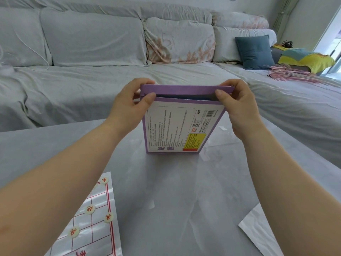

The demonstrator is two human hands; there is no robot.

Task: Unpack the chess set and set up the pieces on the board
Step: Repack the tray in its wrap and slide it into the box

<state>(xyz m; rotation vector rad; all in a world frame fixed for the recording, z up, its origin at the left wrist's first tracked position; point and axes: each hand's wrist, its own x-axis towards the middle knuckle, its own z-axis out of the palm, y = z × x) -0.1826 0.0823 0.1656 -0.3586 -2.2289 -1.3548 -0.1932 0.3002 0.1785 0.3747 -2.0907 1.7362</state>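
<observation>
The box (181, 126) shows only its printed back, and the dark slot under its raised flap (184, 89) gives no view of what lies inside. The fine print is too small to read (the barcode (212, 113) and yellow label (193, 142) read only as shapes). The left hand (129, 106) and right hand (238, 108) reach behind the flap, so most of their fingers are out of sight. The board (96, 228) is cut by the bottom edge and covered by the left forearm (55, 182), which half hides one pale piece (94, 186). A white sheet (258, 230) on the tabletop (175, 200) runs under the right forearm (286, 182) and off the bottom edge.
</observation>
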